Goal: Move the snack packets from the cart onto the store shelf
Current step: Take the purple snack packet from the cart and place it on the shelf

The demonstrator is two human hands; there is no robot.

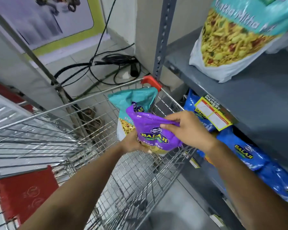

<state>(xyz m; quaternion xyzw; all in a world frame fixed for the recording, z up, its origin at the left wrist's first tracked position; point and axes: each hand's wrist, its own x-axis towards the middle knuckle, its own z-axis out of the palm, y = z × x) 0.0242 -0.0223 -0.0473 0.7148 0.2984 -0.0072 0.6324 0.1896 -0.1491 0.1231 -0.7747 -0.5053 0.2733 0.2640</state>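
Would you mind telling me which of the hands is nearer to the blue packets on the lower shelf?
Right. The right hand pinches the purple packet's top edge just beside the blue packets; the left hand holds the purple packet from below, farther off over the cart.

cart (60,130) left of shelf (256,90)

I see black cables (110,62) coiled on the tiled floor (76,58), near the wall corner. A green-bordered poster (45,20) leans at the floor's far-left edge. Yellow price label (213,116) hangs nearer. Red panel (26,195) at lower left.
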